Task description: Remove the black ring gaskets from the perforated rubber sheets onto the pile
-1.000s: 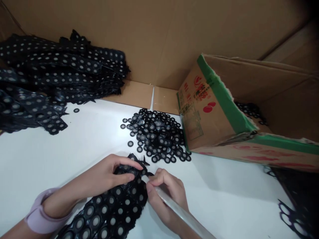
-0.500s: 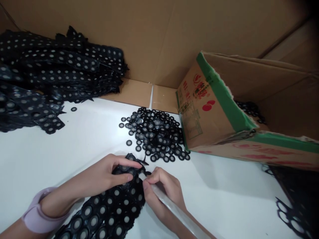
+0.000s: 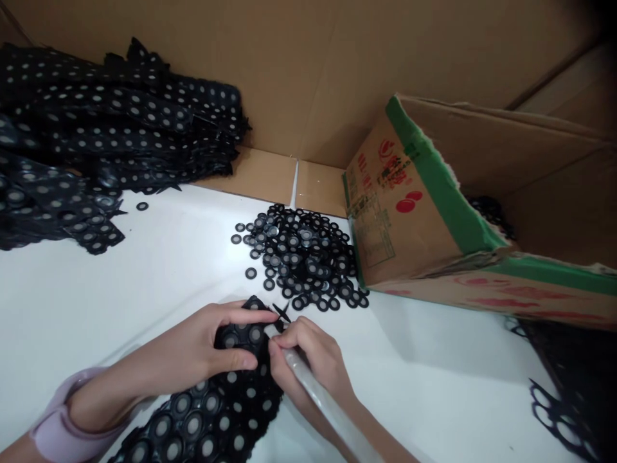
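My left hand (image 3: 205,347) pinches the far end of a black strip of rings with pale centres (image 3: 212,411), which lies on the white table (image 3: 144,283) and runs toward me. My right hand (image 3: 313,363) holds a clear plastic rod (image 3: 328,405) like a pen. The rod's tip presses on the strip's end beside my left thumb and forefinger. A pile of loose black rings (image 3: 303,257) lies just beyond both hands.
A heap of black ring strips (image 3: 96,141) fills the far left. A tilted cardboard box with a green edge (image 3: 409,212) stands at the right, with black rings inside. Brown cardboard walls (image 3: 308,71) close the back. Punched-out black scrap (image 3: 563,411) lies at the lower right.
My right hand has slid left and slightly away from me, bringing the rod's tip closer to my left fingers. The strip's end has bunched up a little under my left hand.
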A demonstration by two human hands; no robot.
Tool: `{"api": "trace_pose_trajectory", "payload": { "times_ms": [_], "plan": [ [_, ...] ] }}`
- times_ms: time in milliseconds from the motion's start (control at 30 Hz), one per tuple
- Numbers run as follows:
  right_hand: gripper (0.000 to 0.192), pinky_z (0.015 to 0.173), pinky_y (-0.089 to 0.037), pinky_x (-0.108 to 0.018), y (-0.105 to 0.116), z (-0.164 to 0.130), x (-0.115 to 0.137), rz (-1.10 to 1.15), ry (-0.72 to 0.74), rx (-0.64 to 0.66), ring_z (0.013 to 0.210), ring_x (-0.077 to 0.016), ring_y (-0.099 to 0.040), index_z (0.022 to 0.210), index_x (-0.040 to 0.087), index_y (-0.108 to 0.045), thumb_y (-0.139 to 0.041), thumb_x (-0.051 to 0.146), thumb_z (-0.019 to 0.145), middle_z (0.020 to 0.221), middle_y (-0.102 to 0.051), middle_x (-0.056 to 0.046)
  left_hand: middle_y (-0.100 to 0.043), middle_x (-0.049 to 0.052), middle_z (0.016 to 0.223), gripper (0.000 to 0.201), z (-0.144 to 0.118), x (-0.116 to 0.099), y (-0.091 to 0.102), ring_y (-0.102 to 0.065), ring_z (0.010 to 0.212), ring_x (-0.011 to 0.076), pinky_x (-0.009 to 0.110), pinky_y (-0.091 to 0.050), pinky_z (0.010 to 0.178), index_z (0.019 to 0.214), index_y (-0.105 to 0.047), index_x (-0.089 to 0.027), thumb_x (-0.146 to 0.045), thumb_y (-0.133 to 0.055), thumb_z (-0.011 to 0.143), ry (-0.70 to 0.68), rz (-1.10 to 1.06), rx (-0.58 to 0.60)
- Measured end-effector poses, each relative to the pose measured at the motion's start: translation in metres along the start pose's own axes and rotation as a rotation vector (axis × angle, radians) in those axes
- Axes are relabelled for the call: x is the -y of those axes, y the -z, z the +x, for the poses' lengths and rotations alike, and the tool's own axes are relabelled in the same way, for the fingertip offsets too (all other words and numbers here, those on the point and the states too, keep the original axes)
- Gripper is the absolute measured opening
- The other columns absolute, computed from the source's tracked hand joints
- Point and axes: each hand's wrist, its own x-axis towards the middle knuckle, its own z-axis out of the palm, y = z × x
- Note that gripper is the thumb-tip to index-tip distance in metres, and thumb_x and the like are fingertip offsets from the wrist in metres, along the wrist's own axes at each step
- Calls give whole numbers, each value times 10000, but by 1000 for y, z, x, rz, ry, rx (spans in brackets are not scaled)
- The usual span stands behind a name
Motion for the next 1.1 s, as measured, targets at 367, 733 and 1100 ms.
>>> {"api": "trace_pose_trajectory", "payload": {
  "times_ms": [367, 733, 1100],
  "plan": [
    [184, 827, -583, -343, 10, -6, 8, 159, -20, 97, 582, -125, -562, 788, 245, -515, -610, 89, 806, 640, -618, 51, -602, -24, 1432, 560, -3, 9, 7, -468, 1362, 309, 402, -338, 1132, 1403, -555, -384, -322, -694, 864, 12, 36, 0],
    [137, 612, -507, -302, -4, -2, 8, -23, 57, 18, 533, -145, -568, 740, 236, -508, -572, 135, 808, 587, -613, 27, -588, -19, 1433, 551, -5, 5, 3, -451, 1374, 310, 380, -355, 1122, 1409, -555, -370, -307, -672, 874, -7, 8, 39],
    [135, 641, -511, -298, 9, 1, 12, 91, -51, 101, 628, -157, -584, 776, 238, -489, -548, 144, 853, 659, -592, 20, -543, -13, 1460, 535, -11, 11, 9, -478, 1323, 338, 385, -399, 1052, 1357, -601, -407, -409, -725, 837, 45, 25, -7]
  ]
}}
